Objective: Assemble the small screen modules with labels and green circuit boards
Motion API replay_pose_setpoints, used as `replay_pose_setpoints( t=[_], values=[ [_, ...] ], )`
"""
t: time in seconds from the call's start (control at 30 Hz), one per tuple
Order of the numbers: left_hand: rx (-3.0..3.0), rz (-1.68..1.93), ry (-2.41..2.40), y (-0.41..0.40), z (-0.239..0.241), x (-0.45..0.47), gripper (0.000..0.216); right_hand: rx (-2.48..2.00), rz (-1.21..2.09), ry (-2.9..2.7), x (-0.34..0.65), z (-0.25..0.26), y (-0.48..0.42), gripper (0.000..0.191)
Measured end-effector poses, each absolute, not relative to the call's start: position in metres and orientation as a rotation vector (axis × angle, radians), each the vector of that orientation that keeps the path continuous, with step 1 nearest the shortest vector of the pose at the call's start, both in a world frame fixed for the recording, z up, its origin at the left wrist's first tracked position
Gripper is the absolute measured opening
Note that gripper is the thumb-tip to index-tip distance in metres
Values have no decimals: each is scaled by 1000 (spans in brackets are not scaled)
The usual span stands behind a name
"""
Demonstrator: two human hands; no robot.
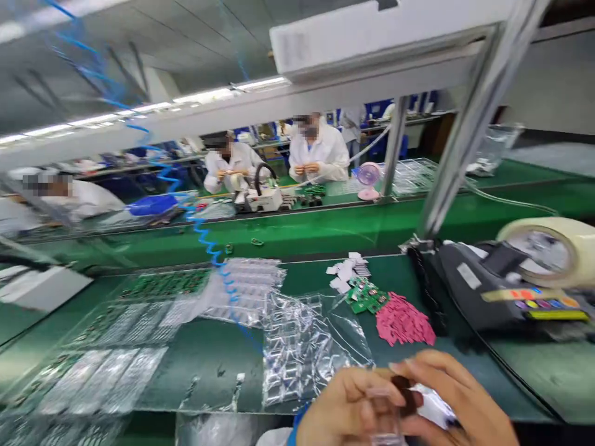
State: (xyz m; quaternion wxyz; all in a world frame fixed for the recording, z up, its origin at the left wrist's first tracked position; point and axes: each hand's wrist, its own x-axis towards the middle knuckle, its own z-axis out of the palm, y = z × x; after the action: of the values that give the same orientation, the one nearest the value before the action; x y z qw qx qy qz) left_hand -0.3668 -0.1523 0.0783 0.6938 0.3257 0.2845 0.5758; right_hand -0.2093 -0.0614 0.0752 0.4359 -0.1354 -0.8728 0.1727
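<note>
At the lower right, my left hand (341, 406) and my right hand (465, 402) are close together in front of the bench. My left fingers are closed on a small clear plastic piece (385, 415). Between the hands is a dark round piece (408, 396), pinched by my right fingers; motion blur hides its exact kind. Just beyond the hands lie a pile of pink strips (403, 321), small green circuit boards (366, 296) and white squares (343, 272). Left of these rests a clear plastic blister tray (292, 353) in thin film.
A tape dispenser (502, 303) with a wide tape roll (576, 248) stands at right, beside a black cable (430, 297). More clear trays (102, 378) and rows of green boards (162, 284) cover the left. A blue coiled hose (202, 232) hangs down. Co-workers (318, 148) sit across the conveyor.
</note>
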Motion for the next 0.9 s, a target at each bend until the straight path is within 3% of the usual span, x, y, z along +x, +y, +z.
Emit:
replay_pose_setpoints(
  t=[0.07, 0.17, 0.3, 0.9],
  values=[
    [473, 1284, 545, -156, 88, -371, 34, -396, 472, -2111, -216, 94, -63, 30],
    [592, 1230, 613, -154, 97, -377, 25, -569, 557, -2031, -220, 113, -70, 19],
    [759, 1200, 648, -148, 99, -373, 21, -654, 584, -2022, -214, 118, -79, 22],
    [1030, 1264, 786, -147, 95, -352, 28, -701, 451, -2051, -192, 99, -74, 25]
  ],
)
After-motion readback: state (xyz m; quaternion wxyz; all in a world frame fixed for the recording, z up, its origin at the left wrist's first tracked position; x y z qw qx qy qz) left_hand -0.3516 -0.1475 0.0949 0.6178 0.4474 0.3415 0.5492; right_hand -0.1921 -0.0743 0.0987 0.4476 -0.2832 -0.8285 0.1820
